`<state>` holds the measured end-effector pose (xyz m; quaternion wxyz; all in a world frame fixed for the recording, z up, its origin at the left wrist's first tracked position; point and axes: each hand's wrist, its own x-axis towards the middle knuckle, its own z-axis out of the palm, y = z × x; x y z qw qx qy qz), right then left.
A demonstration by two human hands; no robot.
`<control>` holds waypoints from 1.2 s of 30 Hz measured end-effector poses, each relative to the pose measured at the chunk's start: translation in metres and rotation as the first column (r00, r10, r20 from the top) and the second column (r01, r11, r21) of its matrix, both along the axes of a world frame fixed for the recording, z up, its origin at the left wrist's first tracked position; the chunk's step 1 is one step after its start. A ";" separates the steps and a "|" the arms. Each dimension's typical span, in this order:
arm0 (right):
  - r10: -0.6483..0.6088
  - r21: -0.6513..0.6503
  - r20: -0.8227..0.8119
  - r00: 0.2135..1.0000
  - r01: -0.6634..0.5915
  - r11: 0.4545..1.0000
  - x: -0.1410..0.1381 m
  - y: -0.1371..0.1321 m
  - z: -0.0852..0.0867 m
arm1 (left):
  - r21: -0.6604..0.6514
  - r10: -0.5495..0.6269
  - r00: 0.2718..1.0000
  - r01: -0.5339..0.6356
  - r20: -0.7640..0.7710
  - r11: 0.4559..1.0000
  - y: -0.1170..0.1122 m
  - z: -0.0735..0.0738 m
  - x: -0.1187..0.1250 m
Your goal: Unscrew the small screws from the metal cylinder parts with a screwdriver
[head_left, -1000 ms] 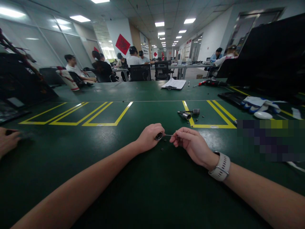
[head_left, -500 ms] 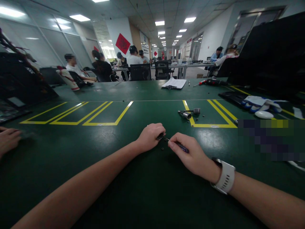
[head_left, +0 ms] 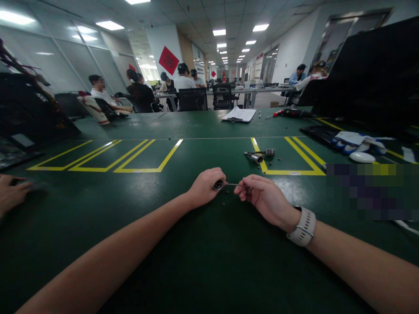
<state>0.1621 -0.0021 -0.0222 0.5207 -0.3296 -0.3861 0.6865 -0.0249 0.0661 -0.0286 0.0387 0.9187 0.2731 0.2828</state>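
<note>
My left hand [head_left: 207, 187] is closed around a small metal cylinder, its round hollow end [head_left: 218, 185] turned toward me. Pinched in my right hand [head_left: 266, 196] is a thin screwdriver [head_left: 233, 185], its shaft pointing left at the cylinder's side. My fingers hide most of the handle, and whether the tip touches the metal I cannot tell. Below the shaft, a small dark ring-like piece [head_left: 227, 192] lies on the green table, with a second dark piece [head_left: 223, 204] nearer to me.
Two metal cylinders with stems [head_left: 256, 158] lie at the yellow tape, small dark bits around them. Farther back are a clipboard with papers [head_left: 240, 114] and a red-tipped tool [head_left: 275, 114]. Gloves [head_left: 358, 141] and a white mouse [head_left: 362, 157] lie right. Another person's hand [head_left: 13, 192] rests at left.
My right hand has turned palm-up and shifted slightly, bringing the screwdriver shaft nearly level. The cylinder in my left hand has tilted so its open end faces me more.
</note>
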 end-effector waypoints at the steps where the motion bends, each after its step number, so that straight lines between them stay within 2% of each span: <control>1: 0.001 -0.017 -0.008 1.000 -0.001 1.000 0.000 0.000 0.000 | -0.003 0.003 1.000 -0.003 -0.001 1.000 0.000 0.000 0.000; 3: -0.019 -0.013 -0.001 1.000 0.019 1.000 0.000 0.000 -0.001 | 0.002 0.012 1.000 -0.012 -0.006 1.000 0.000 0.000 0.000; 5: -0.069 0.061 0.050 0.996 0.066 0.996 -0.002 -0.003 0.000 | 0.019 0.029 0.999 -0.029 -0.019 0.999 0.000 0.000 0.000; 8: -0.153 0.237 0.214 0.965 0.100 0.966 -0.004 -0.009 0.002 | 0.045 0.051 0.996 -0.048 -0.068 0.998 -0.001 -0.001 0.000; 11: -0.171 0.304 0.340 0.925 0.064 0.950 -0.006 -0.012 0.004 | 0.071 0.062 0.991 -0.054 -0.119 0.996 -0.001 -0.001 0.000; 13: -0.136 0.262 0.319 0.938 0.051 0.964 -0.006 -0.011 0.005 | 0.078 0.067 0.989 -0.057 -0.130 0.995 0.000 -0.001 -0.001; 17: -0.040 0.097 0.126 0.991 0.027 0.995 -0.003 -0.005 0.002 | 0.068 0.060 0.992 -0.052 -0.113 0.996 0.000 -0.002 -0.001; 19: -0.020 0.055 0.065 0.998 0.016 0.998 -0.001 -0.002 0.000 | 0.060 0.058 0.994 -0.052 -0.093 0.997 0.000 -0.001 -0.001; 28: -0.056 0.008 0.041 0.998 0.056 0.998 -0.001 -0.004 0.005 | 0.011 0.063 0.997 -0.062 -0.055 0.998 0.000 0.000 0.001; 36: -0.173 0.028 0.072 0.982 0.171 0.985 -0.001 -0.001 0.002 | 0.003 0.055 0.997 -0.055 -0.054 0.998 0.000 0.000 0.000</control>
